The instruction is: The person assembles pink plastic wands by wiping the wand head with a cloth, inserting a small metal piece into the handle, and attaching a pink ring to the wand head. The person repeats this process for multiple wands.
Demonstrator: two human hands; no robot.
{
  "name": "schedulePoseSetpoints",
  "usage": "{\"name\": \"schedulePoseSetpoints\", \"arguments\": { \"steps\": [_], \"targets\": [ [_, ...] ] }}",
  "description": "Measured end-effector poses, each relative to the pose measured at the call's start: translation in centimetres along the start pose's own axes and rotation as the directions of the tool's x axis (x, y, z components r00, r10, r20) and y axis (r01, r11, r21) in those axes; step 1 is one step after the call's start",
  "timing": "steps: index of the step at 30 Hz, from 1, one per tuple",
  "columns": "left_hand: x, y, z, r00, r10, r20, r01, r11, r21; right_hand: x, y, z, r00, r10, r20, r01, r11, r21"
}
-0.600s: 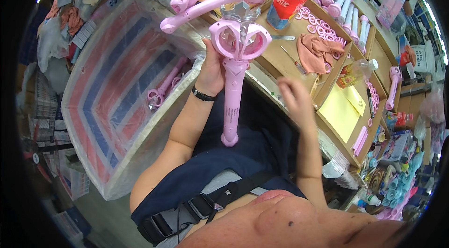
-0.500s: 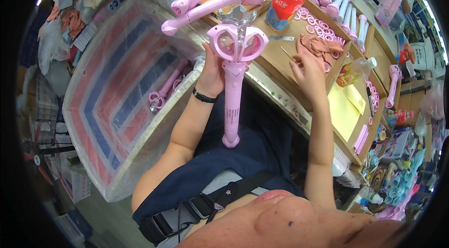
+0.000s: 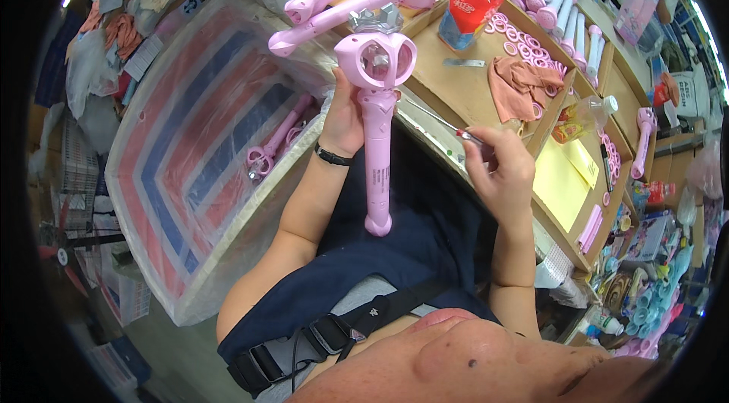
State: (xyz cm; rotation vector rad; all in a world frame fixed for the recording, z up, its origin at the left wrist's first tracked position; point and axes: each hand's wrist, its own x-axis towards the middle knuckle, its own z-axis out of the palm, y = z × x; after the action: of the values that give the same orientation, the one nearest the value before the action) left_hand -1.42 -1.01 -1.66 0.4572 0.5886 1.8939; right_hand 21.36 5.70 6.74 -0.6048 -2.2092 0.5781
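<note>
My left hand point(image 3: 344, 120) is closed around a pink toy wand point(image 3: 378, 156), just under its open-framed head. The wand hangs upright over my lap, with a clear crown-shaped piece point(image 3: 376, 19) on top. In the fingers of my right hand point(image 3: 505, 171) is a thin screwdriver-like tool point(image 3: 462, 133), with a metal shaft and a red part near the grip. Its shaft slants up and left toward the wand's neck. I cannot tell whether the tip touches it.
A cardboard tray point(image 3: 448, 84) on the bench holds a red-capped bottle point(image 3: 472, 4), pink rings point(image 3: 524, 46), a flat metal strip point(image 3: 463, 63) and an orange-pink cloth point(image 3: 516, 88). More pink wands point(image 3: 342, 19) lie behind. At left stands a bin lined with striped sheeting point(image 3: 190, 114), with wands inside.
My right hand has come back from beside the cloth toward me, now gripping the thin tool. The wand in my left hand has turned slightly about its length.
</note>
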Motion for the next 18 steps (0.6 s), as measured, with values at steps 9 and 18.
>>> {"name": "schedulePoseSetpoints", "arguments": {
  "steps": [9,18],
  "targets": [
    [-0.6,0.3,1.0,1.0,-0.022,0.009,0.022,0.999,0.033,1.0,-1.0,1.4,0.979,-0.197,-0.046,0.192,0.978,-0.086],
    [-0.7,0.4,2.5,0.998,0.048,-0.032,-0.043,0.99,0.133,0.7,-1.5,0.8,0.98,-0.18,-0.082,0.173,0.982,-0.081]
  ]
}}
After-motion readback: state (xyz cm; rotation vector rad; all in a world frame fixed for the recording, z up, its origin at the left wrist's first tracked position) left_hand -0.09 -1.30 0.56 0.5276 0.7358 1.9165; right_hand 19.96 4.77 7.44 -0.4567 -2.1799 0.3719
